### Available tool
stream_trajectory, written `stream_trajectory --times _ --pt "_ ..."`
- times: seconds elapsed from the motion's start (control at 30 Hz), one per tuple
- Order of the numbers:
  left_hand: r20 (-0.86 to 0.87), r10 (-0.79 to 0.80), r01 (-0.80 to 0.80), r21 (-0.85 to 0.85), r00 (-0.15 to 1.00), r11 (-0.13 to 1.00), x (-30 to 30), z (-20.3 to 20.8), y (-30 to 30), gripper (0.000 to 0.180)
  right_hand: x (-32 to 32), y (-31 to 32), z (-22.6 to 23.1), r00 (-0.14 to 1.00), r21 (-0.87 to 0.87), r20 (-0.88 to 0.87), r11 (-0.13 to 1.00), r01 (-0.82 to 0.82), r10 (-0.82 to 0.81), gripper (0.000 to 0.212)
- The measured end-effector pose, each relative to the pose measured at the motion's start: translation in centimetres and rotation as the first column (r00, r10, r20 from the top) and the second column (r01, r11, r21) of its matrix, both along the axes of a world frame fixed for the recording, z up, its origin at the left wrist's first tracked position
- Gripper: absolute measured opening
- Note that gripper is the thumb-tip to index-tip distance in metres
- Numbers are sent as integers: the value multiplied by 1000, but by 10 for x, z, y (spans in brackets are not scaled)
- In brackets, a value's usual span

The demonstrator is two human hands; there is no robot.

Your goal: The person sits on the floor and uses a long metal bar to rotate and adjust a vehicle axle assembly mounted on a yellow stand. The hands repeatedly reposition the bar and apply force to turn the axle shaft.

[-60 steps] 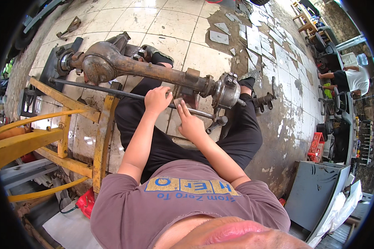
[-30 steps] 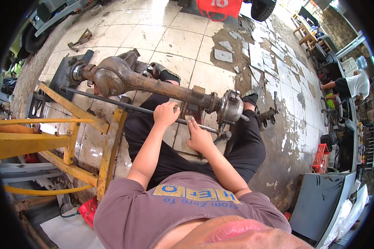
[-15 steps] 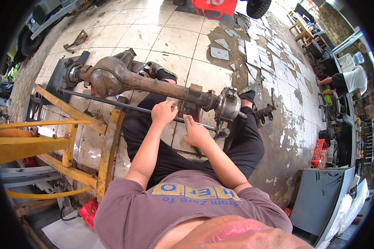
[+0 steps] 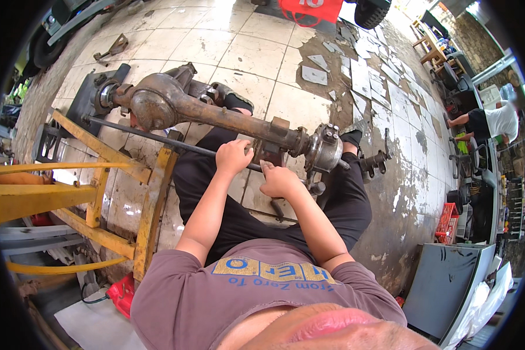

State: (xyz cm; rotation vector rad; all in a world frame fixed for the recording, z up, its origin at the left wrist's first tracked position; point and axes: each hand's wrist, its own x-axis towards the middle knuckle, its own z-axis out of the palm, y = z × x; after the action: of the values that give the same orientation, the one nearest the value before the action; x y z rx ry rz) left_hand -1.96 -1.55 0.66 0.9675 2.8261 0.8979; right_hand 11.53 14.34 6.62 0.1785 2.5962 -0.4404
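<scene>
A rusty vehicle axle lies across the floor in front of me, its round differential housing to the left and a greasy steel hub to the right. Along its near side runs a long dark steel rod. My left hand is curled over this rod near the middle of the axle. Close beside it, my right hand is closed on the rod toward its right end, fingertips pointing left. The palms hide the rod's surface under both hands. My legs straddle the hub end.
A yellow metal frame stands close on my left. Below my hands, a small dark tool handle lies on the tiles. Broken tiles cover the floor ahead right. A grey cabinet is at right; another person bends farther off.
My right hand has shifted slightly along the rod, now covering more of its right part. The left hand stays almost in place. The view has tilted a little.
</scene>
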Motion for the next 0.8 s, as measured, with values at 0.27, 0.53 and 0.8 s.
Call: stream_trajectory --times 0.27,0.53,0.8 --pt "-57 18 -14 69 998 997 -1 -4 4 24 -3 -19 22 999 15 37 999 -28 27 88" --pt "-69 16 -11 76 997 997 -3 -8 2 24 -4 -27 11 1000 97 -9 995 13 -12 77" --pt "-88 8 0 90 996 996 -8 -7 2 25 -11 -16 5 998 89 11 994 66 -67 93"
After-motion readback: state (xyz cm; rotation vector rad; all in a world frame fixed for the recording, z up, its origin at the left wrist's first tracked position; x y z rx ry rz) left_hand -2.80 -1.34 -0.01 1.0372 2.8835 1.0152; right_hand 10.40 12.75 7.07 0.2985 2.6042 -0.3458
